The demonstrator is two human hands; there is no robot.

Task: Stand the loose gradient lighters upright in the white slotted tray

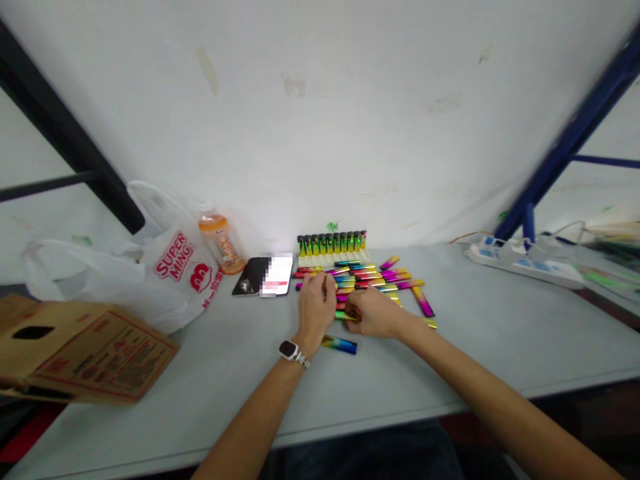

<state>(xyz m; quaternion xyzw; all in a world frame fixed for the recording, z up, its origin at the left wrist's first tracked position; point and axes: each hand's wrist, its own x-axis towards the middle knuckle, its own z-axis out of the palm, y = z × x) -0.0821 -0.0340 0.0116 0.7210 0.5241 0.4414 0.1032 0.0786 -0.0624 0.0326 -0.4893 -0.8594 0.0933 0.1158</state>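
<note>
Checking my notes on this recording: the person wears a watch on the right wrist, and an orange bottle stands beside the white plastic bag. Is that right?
Not quite: the head view shows the watch on the left wrist. The orange bottle does stand beside the white plastic bag.

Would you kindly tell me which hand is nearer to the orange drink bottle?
The left. The left hand is to the right of the bottle; the right hand is farther to the right, past the left one.
</note>
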